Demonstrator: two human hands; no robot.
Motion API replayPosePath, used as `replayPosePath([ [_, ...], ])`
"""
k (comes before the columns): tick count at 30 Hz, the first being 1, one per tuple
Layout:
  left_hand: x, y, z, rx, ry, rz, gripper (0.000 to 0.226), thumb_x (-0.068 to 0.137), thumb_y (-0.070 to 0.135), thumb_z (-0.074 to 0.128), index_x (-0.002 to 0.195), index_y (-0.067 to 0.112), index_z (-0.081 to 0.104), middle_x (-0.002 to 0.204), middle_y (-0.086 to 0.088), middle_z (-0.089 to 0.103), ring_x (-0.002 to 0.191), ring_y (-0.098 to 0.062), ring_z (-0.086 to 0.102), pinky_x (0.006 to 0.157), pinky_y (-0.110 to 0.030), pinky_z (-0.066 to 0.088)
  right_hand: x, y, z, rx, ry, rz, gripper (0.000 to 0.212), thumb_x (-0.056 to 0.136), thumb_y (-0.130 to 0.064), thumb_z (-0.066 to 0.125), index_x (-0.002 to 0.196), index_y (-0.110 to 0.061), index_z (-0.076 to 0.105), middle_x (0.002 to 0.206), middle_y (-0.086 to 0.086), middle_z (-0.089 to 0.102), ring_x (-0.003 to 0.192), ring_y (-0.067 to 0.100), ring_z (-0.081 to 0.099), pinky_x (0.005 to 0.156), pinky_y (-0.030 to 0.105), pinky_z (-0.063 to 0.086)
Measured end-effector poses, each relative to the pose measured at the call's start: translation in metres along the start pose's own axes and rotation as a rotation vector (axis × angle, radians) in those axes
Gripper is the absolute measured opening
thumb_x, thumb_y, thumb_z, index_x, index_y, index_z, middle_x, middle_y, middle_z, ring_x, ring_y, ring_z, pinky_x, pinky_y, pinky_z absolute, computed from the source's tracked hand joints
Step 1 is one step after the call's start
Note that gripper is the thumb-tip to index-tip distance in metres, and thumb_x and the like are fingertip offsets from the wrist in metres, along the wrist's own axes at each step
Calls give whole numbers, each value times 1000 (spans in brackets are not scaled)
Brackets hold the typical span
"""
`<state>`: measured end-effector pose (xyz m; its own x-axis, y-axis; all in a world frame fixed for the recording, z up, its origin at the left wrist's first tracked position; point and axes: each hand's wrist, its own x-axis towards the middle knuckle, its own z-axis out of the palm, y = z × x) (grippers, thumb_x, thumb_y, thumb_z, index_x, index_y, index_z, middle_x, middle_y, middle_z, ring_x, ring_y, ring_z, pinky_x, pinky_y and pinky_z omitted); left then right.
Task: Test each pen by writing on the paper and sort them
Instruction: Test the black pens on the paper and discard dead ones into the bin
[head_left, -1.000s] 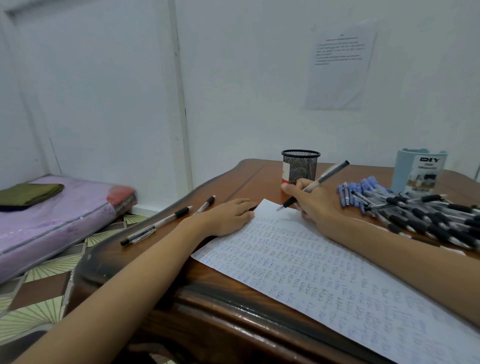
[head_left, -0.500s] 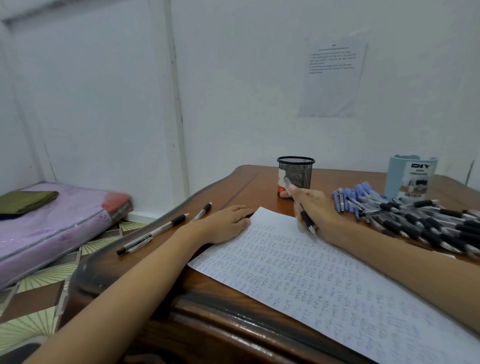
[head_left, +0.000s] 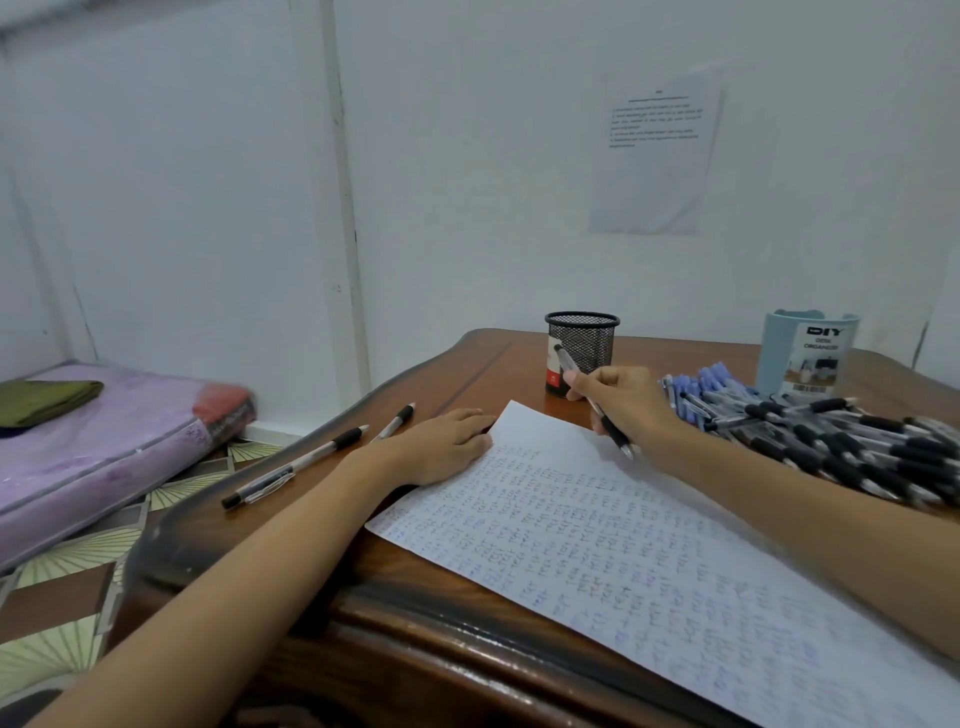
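The right hand (head_left: 623, 405) is gripping a clear ballpoint pen with a black rubber grip (head_left: 616, 437), its tip pointing down at the white handwritten paper sheet (head_left: 623, 551); the left hand (head_left: 441, 447) is lying relaxed, fingers flat, on the sheet's far left edge; two similar pens (head_left: 296, 462) are lying on the brown wooden table (head_left: 467, 371) beside it; a heap of pens (head_left: 841, 441) is lying right of the sheet.
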<state>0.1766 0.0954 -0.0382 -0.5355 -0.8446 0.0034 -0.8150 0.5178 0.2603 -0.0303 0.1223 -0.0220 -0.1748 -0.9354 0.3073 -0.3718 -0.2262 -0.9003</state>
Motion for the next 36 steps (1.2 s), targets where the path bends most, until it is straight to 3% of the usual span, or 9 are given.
replayPosePath([
  [5,0,-2,2,-2,25,52,49,103,30,25,149,25,10,156,4,16,142,-12,18,115,-28,11,9,-2,-56,-516,74,-69,22,91,-26,60,86,-6,66,60,6,58,37,8,46,31,11,33],
  [9,1,-5,3,-4,52,89,56,102,31,26,148,34,-6,157,7,6,143,-12,15,118,-32,9,15,12,-108,-1023,204,-22,33,93,-31,55,96,1,62,97,17,65,81,29,59,60,26,42],
  [11,1,-5,4,-14,60,106,57,102,30,27,147,35,-8,157,7,8,143,-13,17,118,-32,10,13,19,-124,-1117,240,23,28,92,-27,53,103,-3,60,106,17,62,95,31,57,68,29,39],
  [14,3,-6,5,10,48,112,50,102,31,24,146,37,2,156,7,12,142,-12,17,118,-33,10,11,23,-133,-1200,259,57,23,89,-23,53,102,-5,61,105,16,63,88,28,54,68,29,38],
  [19,3,-3,3,23,52,60,42,102,28,25,145,31,25,153,0,23,140,-13,22,112,-25,12,8,9,-115,-1230,369,-203,25,91,-26,52,109,-11,62,109,10,61,102,27,54,74,31,41],
  [24,-6,4,-7,24,311,98,30,98,13,41,123,13,58,124,-5,54,113,-18,51,91,-23,37,-13,-15,-44,-679,84,-315,18,86,-17,57,100,-19,68,97,0,62,98,18,55,84,32,46],
  [28,-27,3,-24,-35,542,23,31,97,11,40,116,15,64,120,-1,56,105,-17,52,88,-27,40,-31,-22,9,-717,-236,-522,23,88,-20,57,110,-18,61,103,-1,53,101,15,52,78,27,41],
  [32,-60,-23,-37,3,510,-117,30,96,13,41,116,19,63,125,-3,55,115,-20,50,95,-30,37,-38,-35,51,-795,-402,-722,35,91,-12,49,126,-17,51,119,7,48,107,18,48,71,25,40],
  [36,-93,-50,-38,27,498,-251,33,95,10,41,124,13,56,132,-9,50,122,-23,45,102,-31,31,-31,-55,83,-954,-455,-875,53,94,-5,45,143,-20,34,136,4,41,90,10,43,51,14,27],
])
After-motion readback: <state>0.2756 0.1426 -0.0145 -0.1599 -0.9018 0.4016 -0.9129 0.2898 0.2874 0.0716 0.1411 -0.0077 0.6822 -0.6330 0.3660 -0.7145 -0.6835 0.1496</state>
